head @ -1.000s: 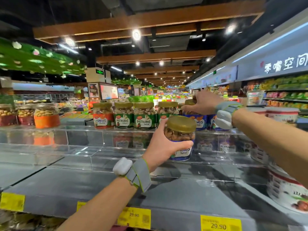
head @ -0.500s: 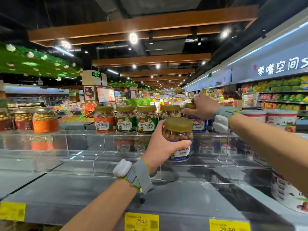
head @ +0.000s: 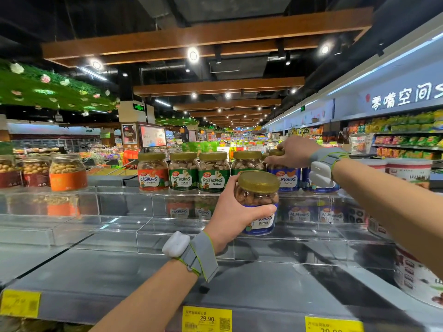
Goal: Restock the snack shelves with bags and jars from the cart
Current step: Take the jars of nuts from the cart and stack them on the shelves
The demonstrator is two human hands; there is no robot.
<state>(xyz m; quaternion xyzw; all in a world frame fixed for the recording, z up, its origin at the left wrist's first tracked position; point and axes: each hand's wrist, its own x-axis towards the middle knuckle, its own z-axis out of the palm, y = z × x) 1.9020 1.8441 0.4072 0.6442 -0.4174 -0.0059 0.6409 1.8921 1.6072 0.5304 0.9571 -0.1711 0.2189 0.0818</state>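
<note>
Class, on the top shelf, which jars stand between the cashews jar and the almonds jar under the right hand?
Three green-labelled pistachio jars in a row, the last partly hidden behind the jar in the left hand; head view.

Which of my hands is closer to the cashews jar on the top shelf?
Left. The left hand, holding an almonds jar, is just below-right of the cashews jar; the right hand is farther right, beyond the pistachios jars, gripping a shelved jar's lid.
</note>
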